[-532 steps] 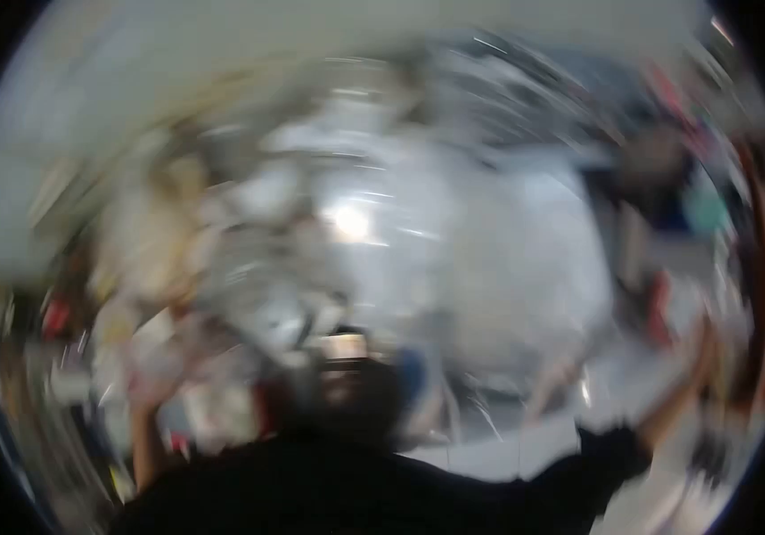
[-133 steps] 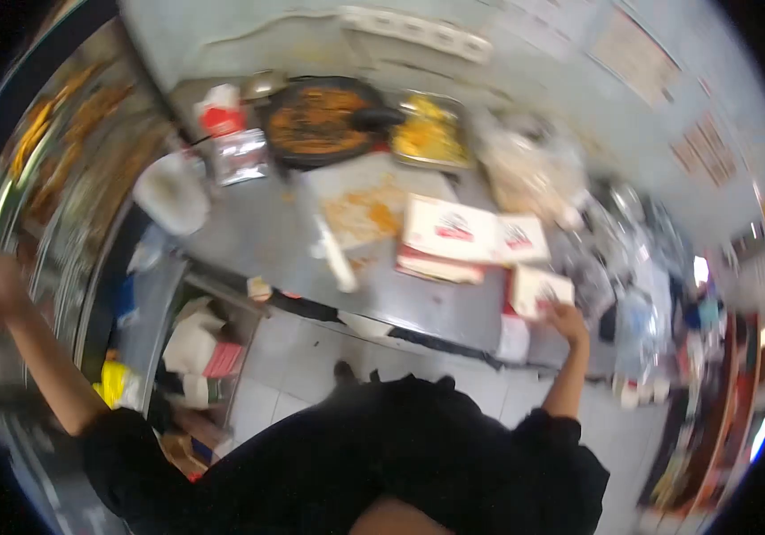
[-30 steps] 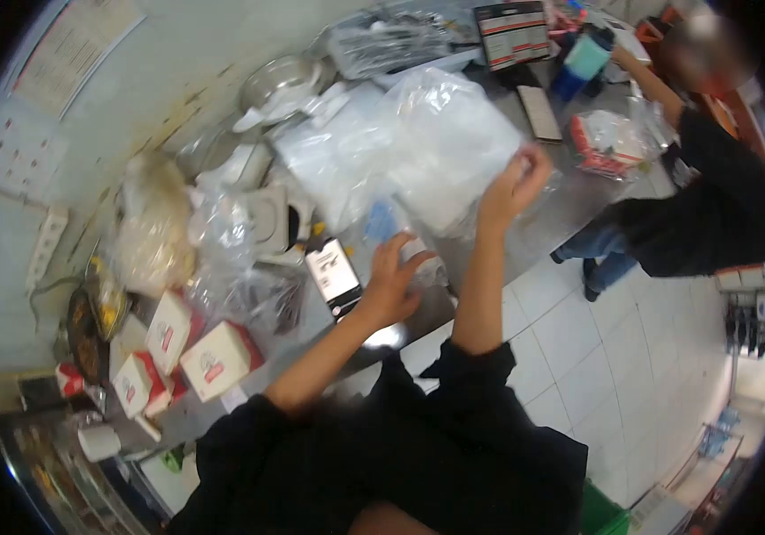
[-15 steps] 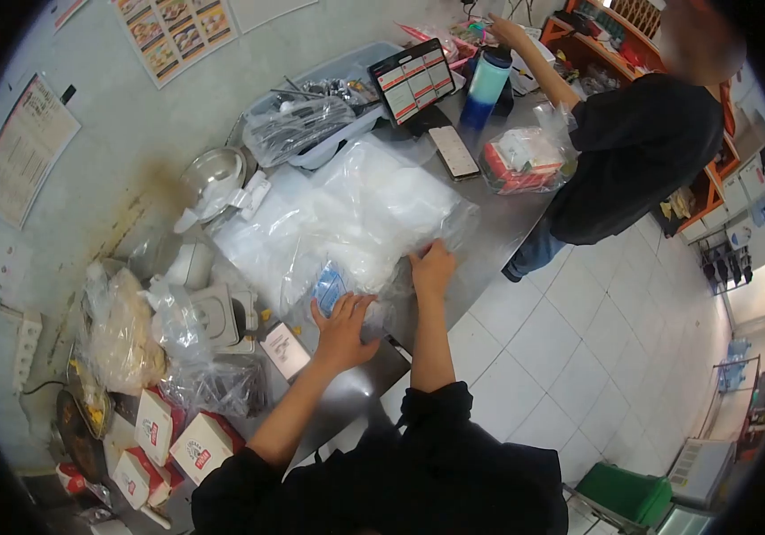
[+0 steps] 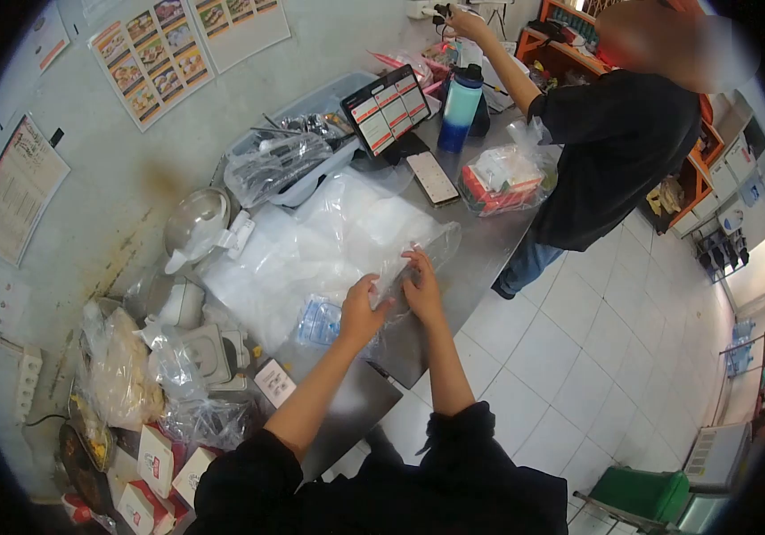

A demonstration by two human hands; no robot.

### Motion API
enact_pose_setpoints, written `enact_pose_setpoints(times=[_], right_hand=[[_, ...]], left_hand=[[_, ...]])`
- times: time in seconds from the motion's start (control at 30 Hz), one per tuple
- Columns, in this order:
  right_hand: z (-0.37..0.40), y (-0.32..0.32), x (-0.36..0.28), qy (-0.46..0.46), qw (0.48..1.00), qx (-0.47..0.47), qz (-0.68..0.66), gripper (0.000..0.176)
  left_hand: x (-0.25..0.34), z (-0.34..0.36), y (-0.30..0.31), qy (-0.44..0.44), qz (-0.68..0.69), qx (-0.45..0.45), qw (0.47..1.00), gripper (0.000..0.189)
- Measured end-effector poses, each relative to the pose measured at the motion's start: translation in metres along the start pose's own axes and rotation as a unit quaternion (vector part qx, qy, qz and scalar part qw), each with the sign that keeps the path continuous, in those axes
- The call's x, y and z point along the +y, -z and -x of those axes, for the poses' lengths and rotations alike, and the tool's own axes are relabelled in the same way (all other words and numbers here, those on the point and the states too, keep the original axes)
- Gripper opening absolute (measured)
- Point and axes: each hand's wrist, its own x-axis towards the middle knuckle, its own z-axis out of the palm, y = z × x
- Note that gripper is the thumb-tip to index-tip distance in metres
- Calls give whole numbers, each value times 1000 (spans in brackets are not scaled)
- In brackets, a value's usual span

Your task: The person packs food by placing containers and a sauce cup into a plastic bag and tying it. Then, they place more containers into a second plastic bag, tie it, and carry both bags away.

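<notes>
Plastic bags point(image 5: 338, 218) | on tabletop point(image 5: 478, 259) | our left hand point(image 5: 362, 314), right hand point(image 5: 421, 290) at near edge | grip closure: we cannot tell

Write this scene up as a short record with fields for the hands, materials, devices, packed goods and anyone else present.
left hand: at the clear plastic bags, beside a blue-printed packet; grip unclear
right hand: at the bags' near edge; grip unclear
materials: clear plastic bags, heaped on a metal worktop
devices: tablet, propped up, screen lit; phone, lying flat
drink: blue bottle, upright, beside the tablet
packed goods: red-and-white box inside a clear bag
other person: co-worker in black top, arm stretched toward the wall
</notes>
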Motion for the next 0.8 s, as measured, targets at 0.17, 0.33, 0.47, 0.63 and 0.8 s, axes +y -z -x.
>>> enact_pose_setpoints(times=[0.17, 0.33, 0.47, 0.63, 0.8], right_hand=[[-7, 1, -14, -161, 982, -72, 67, 31], [4, -22, 2, -7, 916, -95, 391, 49], [4, -25, -3, -60, 902, -141, 403, 52], [8, -26, 0, -96, 842, -195, 494, 34], [11, -24, -10, -61, 912, -103, 393, 19]], left_hand=[[-3, -10, 0, 42, 98, 149, 983, 19], [15, -11, 9, 33, 143, 139, 979, 24], [20, -3, 12, -92, 73, 65, 991, 47], [25, 9, 11, -74, -75, -80, 991, 71], [13, 10, -5, -52, -112, -45, 991, 79]])
